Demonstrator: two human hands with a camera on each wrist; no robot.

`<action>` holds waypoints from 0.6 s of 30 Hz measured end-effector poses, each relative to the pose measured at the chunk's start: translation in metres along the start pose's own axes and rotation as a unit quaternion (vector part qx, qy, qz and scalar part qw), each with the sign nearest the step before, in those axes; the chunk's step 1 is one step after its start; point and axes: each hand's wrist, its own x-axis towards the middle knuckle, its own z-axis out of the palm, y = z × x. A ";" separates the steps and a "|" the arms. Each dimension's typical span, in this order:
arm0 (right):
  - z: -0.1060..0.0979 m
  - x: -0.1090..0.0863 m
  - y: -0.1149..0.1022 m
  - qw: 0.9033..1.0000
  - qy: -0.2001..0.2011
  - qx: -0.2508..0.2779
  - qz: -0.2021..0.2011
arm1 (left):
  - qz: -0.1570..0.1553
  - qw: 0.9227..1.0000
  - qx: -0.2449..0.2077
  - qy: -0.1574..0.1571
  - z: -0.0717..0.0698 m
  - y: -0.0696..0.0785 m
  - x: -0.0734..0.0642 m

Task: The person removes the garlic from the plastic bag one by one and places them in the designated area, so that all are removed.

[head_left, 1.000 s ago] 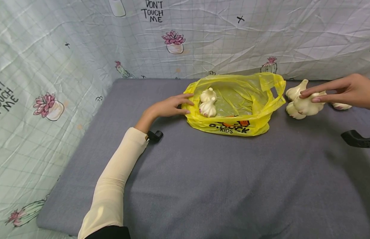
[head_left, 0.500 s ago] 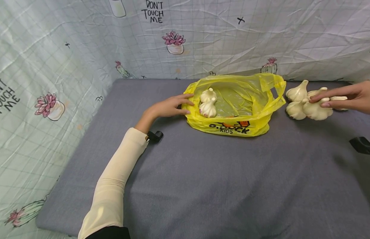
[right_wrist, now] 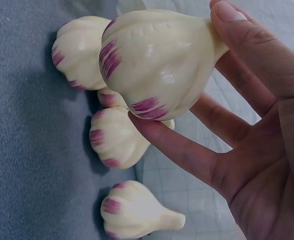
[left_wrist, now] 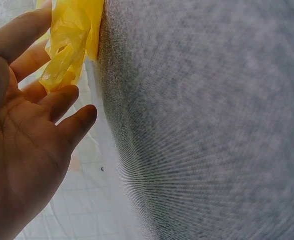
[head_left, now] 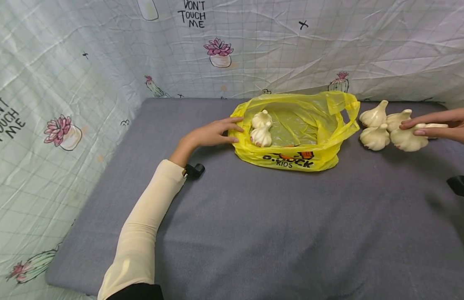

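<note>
On the left, my left hand [head_left: 213,132] holds the left rim of a yellow plastic bag [head_left: 292,160], fingers over the edge and thumb outside. The bag's edge [left_wrist: 69,45] covers some fingertips in the left wrist view. Two garlic bulbs [head_left: 260,135] lie inside the bag at its left end. At the far right, my right hand [head_left: 451,125] pinches a garlic bulb [right_wrist: 157,65] with purple streaks, thumb near its neck. Several more garlic bulbs [head_left: 374,137] lie close together around it, one partly hidden behind the fingers.
A grey cloth-covered table [head_left: 262,233] spreads under everything. Behind and to the left hangs a white patterned sheet [head_left: 269,50]. The bag's looped handle [head_left: 346,116] stands up close to the bulbs. A black wrist camera mount [head_left: 460,185] juts in at the right edge.
My right hand has moved right with its garlic bulb, away from the front-left bulb of the group, uncovering more of the others. The left hand and bag stay put.
</note>
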 end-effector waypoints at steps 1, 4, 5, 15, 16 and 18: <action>0.000 -0.001 0.001 1.000 0.003 0.008 -0.003 | 0.000 1.000 0.000 0.000 0.000 0.000 0.000; 0.000 -0.002 0.006 1.000 0.011 0.010 0.004 | -0.001 1.000 0.001 0.000 0.000 -0.001 0.000; 0.000 -0.002 0.008 1.000 0.013 0.002 0.013 | -0.003 1.000 0.002 0.000 0.000 -0.001 0.000; 0.001 -0.007 0.031 0.999 0.016 -0.030 0.034 | -0.007 1.000 0.002 -0.004 0.000 0.001 0.000; 0.003 -0.009 0.033 0.999 0.016 -0.023 0.026 | -0.008 1.000 0.002 -0.005 0.000 0.000 0.000; 0.005 -0.009 0.034 1.000 0.020 -0.014 0.012 | -0.008 1.000 0.003 -0.006 0.000 0.000 0.001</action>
